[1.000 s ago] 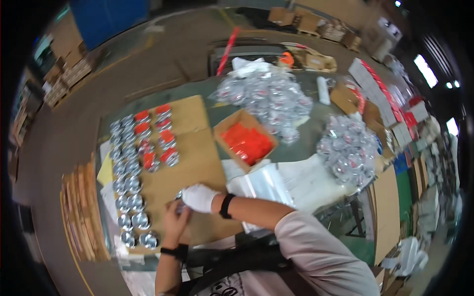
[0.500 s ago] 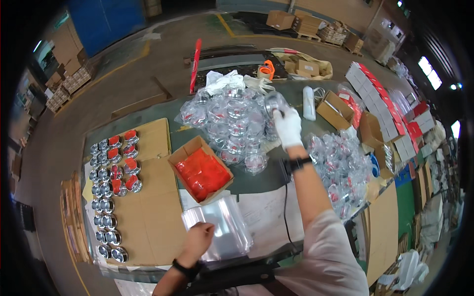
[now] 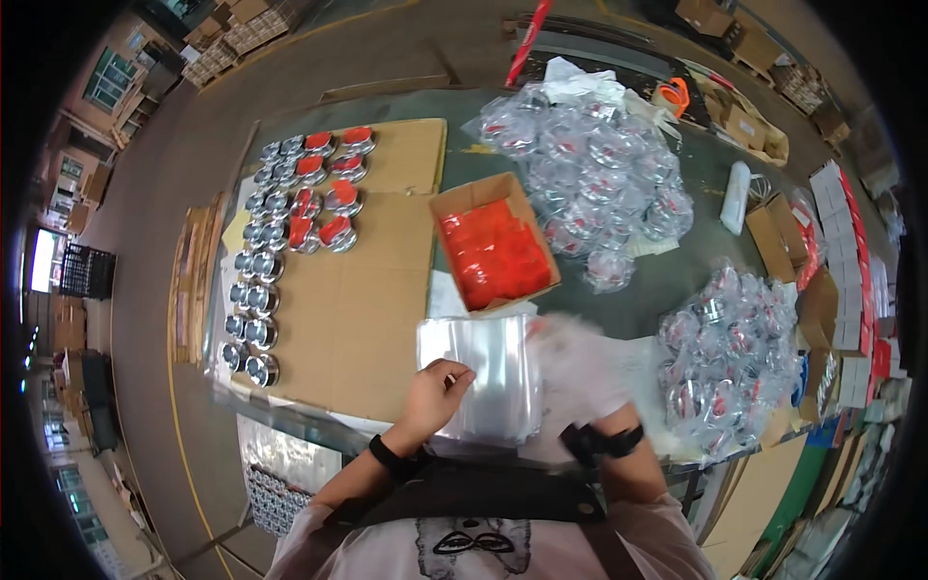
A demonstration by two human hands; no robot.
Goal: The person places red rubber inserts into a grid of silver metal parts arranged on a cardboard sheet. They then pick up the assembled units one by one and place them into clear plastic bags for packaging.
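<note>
Over a stack of clear plastic bags, my bare left hand is closed with its fingers curled in. Whether it pinches a bag or anything else, I cannot make out. My right hand, in a white glove, is smeared by motion just right of the stack; its fingers are unreadable, and a small reddish spot shows beside it. Beyond the bags stands an open cardboard box of red packets. Bagged shiny metal parts are heaped behind it to the right.
Rows of round metal parts, some topped with red packets, stand on a cardboard sheet at left. Another heap of bagged parts lies at right, near a white roll and open cartons. An orange tape dispenser sits at the back.
My right hand has come back from the far heap, where it was on a bagged metal part, to beside the bags. My left hand stays over the stack. The view has swung left.
</note>
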